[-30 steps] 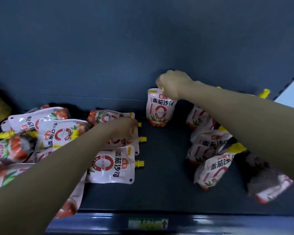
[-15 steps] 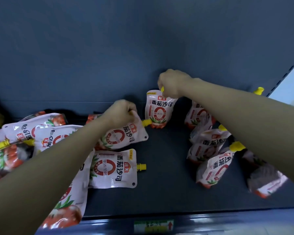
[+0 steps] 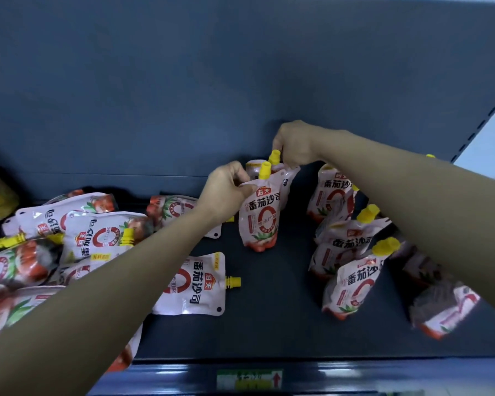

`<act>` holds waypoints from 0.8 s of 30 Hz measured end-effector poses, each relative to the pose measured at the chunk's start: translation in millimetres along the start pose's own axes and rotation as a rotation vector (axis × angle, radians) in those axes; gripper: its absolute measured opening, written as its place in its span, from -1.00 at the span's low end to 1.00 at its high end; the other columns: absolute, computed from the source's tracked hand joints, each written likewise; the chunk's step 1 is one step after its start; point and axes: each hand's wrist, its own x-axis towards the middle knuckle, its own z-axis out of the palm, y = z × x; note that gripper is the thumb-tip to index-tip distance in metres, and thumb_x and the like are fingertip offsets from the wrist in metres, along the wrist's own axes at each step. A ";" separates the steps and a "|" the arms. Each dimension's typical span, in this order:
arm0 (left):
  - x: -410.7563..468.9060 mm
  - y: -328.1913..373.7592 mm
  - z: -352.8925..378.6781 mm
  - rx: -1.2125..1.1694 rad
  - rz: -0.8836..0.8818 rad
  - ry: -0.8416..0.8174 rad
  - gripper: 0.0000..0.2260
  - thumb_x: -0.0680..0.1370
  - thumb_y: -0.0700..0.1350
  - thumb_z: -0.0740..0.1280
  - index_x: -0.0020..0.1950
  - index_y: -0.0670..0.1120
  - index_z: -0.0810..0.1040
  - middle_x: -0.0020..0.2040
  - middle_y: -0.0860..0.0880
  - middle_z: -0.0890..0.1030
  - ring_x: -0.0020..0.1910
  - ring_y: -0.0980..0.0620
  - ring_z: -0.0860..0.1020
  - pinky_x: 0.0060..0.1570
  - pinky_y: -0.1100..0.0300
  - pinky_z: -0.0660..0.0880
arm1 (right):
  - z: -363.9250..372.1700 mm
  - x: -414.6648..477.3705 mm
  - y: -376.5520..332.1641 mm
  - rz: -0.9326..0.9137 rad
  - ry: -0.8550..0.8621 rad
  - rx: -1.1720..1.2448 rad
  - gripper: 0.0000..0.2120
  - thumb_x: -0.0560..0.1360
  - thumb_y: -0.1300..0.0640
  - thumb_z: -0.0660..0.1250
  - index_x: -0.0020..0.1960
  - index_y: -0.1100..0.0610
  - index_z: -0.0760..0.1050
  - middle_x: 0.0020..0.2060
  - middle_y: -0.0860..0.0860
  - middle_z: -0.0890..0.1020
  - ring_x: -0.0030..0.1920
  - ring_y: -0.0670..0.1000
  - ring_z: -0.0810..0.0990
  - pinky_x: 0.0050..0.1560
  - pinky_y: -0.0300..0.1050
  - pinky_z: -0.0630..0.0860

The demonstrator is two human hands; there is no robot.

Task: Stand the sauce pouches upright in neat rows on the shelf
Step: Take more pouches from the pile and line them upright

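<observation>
Left hand point(image 3: 226, 192) pinches the top corner of a white-and-red plastic sauce pouch with a yellow spout point(image 3: 259, 215), upright mid-shelf. Right hand point(image 3: 295, 144) grips the neck of a second matching pouch point(image 3: 289, 178), touching just behind it. Leaning pouches point(image 3: 352, 284) stand right, flat pouches point(image 3: 195, 284) lie left on the dark blue metal shelf point(image 3: 269, 324).
</observation>
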 end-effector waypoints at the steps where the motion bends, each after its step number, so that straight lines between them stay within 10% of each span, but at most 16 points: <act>1: -1.4 2.1 0.5 0.032 -0.001 -0.019 -0.77 0.46 -0.24 0.39 -0.33 -0.05 0.41 -0.27 -0.03 0.57 -0.31 0.08 0.51 -0.29 0.18 0.48 | 0.4 -1.7 1.7 0.003 0.008 -0.002 -0.69 0.41 0.39 0.30 0.14 0.32 0.59 0.07 0.22 0.66 -0.06 0.12 0.56 -0.26 -0.12 0.45; 7: -9.6 13.8 -1.1 0.351 0.008 -0.154 -0.76 0.49 -0.15 0.38 -0.36 -0.03 0.42 -0.35 0.05 0.49 -0.37 0.12 0.47 -0.41 0.24 0.36 | 0.7 -10.0 7.8 0.006 0.106 0.052 -0.68 0.48 0.38 0.18 0.18 0.35 0.55 0.15 0.24 0.62 0.18 0.24 0.57 0.14 0.01 0.55; 12: -12.3 19.0 4.9 0.359 -0.005 -0.106 -0.80 0.48 -0.16 0.38 -0.32 -0.14 0.44 -0.24 -0.15 0.59 -0.20 -0.14 0.62 -0.17 -0.01 0.59 | -3.7 -23.0 5.3 0.020 0.179 0.069 -0.66 0.46 0.39 0.20 0.18 0.27 0.56 0.17 0.23 0.58 0.12 0.27 0.58 0.12 0.09 0.58; 18: -24.4 25.2 -3.9 0.379 0.018 -0.149 -0.90 0.49 -0.14 0.38 -0.17 -0.13 0.50 -0.32 0.04 0.50 -0.33 0.06 0.47 -0.42 0.26 0.36 | -6.8 -39.8 -10.2 -0.039 0.217 0.051 -0.59 0.44 0.40 0.18 0.24 0.19 0.52 0.20 0.20 0.55 0.13 0.25 0.56 0.09 0.05 0.57; 24: -41.9 26.8 -51.0 0.423 0.005 -0.113 -0.76 0.46 -0.21 0.40 0.11 -0.14 0.51 0.01 -0.07 0.58 -0.04 -0.06 0.58 -0.12 0.14 0.49 | -6.6 -48.4 -43.9 -0.157 0.277 0.043 -0.70 0.44 0.34 0.22 0.12 0.18 0.57 0.10 0.20 0.59 0.08 0.27 0.57 0.07 0.12 0.57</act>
